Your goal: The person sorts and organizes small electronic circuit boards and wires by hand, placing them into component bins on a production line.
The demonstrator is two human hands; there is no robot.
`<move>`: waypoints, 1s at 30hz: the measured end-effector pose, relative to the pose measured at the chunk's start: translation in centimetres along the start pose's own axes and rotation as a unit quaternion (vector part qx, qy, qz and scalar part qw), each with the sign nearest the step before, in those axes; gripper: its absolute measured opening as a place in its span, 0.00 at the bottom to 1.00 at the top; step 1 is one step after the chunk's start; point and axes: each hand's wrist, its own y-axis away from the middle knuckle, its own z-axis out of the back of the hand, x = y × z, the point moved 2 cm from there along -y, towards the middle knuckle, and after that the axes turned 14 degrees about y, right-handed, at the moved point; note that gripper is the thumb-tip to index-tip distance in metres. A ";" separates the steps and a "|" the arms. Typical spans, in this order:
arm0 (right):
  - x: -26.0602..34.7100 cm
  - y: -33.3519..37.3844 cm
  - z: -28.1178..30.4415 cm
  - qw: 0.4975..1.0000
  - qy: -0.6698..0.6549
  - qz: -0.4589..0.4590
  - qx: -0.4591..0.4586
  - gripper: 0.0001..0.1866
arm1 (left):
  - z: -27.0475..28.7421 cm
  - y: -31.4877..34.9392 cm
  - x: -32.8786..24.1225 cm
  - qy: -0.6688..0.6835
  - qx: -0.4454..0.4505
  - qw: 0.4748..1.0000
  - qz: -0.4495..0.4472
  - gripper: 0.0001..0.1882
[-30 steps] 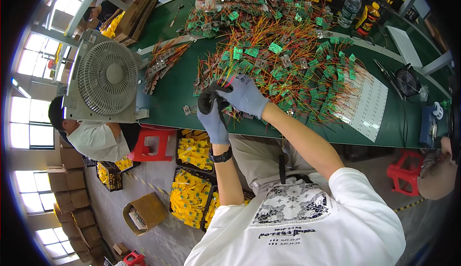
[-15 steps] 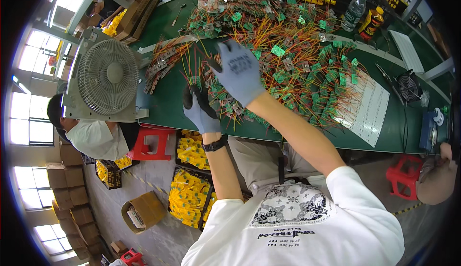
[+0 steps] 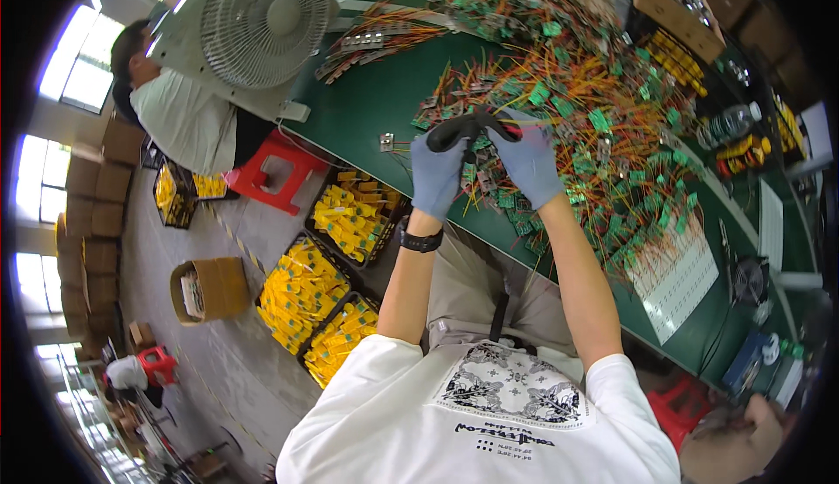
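Since half a second ago the two hands have come from apart to side by side, fingertips close together, and the whole view has swung round. The left hand (image 3: 440, 167) and the right hand (image 3: 528, 159), both gloved, have curled fingers; whether they pinch anything is hidden, so I cannot tell. The heap of wired green boards (image 3: 599, 120) lies from twelve to four o'clock of the right hand, the nearer one, its long axis running roughly eleven to five. A small metal piece (image 3: 386, 142) with wires lies on the green table (image 3: 348, 121), toward ten o'clock of the left hand.
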 end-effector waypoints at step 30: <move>-2.7 12.7 6.9 0.976 0.214 0.019 -0.044 0.20 | 17.2 -28.2 -0.3 -0.671 -0.004 0.702 -0.239 0.26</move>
